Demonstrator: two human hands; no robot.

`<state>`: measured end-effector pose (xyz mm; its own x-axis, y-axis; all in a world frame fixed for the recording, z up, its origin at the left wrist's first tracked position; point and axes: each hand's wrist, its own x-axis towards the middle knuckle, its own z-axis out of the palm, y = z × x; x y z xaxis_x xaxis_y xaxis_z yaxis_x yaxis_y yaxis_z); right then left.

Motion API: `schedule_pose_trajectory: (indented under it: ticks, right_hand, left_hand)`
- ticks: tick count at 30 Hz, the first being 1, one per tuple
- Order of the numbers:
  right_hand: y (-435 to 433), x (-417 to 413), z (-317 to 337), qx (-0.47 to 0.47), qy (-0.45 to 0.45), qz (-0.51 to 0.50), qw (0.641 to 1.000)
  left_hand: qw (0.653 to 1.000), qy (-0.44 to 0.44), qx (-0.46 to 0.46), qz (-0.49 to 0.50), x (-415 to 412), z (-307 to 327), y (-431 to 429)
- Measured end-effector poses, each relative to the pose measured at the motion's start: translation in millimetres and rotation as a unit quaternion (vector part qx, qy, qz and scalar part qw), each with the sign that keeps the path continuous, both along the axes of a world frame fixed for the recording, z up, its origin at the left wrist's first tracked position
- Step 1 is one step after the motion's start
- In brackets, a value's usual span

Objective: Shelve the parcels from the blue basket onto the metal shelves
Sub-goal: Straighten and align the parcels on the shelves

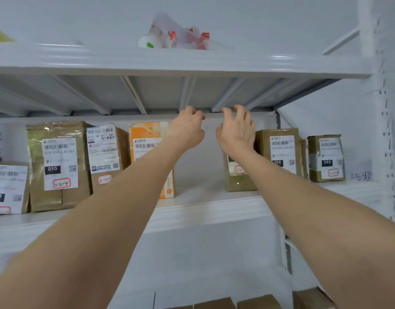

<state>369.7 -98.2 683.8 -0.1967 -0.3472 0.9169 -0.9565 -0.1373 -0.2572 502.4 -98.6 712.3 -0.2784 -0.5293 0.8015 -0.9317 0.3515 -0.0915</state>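
A: Bright, even, cool-white light, with hardly a hard shadow anywhere.
B: Only the underside of the upper shelf [160, 94] goes grey, mid-frame.
A: Glare streaks its front edge, upper right. The labels [60, 163] read soft, slightly smeared.
B: Straight lines bow toward the edges, and the lower corners blur.

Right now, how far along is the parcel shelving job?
Done: several labelled parcels stand along the middle shelf. In hand: left hand and right hand reach into the gap between the orange parcel and a brown parcel, fingers curled; whether they hold anything is unclear. Left: the blue basket is out of view, so what remains cannot be told.
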Motion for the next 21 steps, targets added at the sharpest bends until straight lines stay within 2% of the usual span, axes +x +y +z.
schedule_pose_trajectory:
  ticks: [4,9,13,18,21]
  right_hand:
    - [2,-91,-2,0.031,0.009,-0.031,0.999]
    - [-11,-164,-6,0.132,0.031,-0.039,0.99]
    - [-22,-184,-4,0.15,0.053,-0.013,0.987]
    - [-31,-187,-6,0.191,0.109,0.002,0.976]
    - [-36,-182,-7,0.175,0.106,0.007,0.979]
  left_hand:
    - [1.0,-0.013,0.016,-0.02,-72,-1,-9]
    - [0.998,-0.034,0.053,0.008,-131,-8,-22]
    - [0.999,0.005,0.036,0.031,-150,-4,-29]
    - [0.992,0.041,0.1,0.066,-165,-2,-49]
    - [0.991,0.069,0.092,0.062,-168,-1,-54]
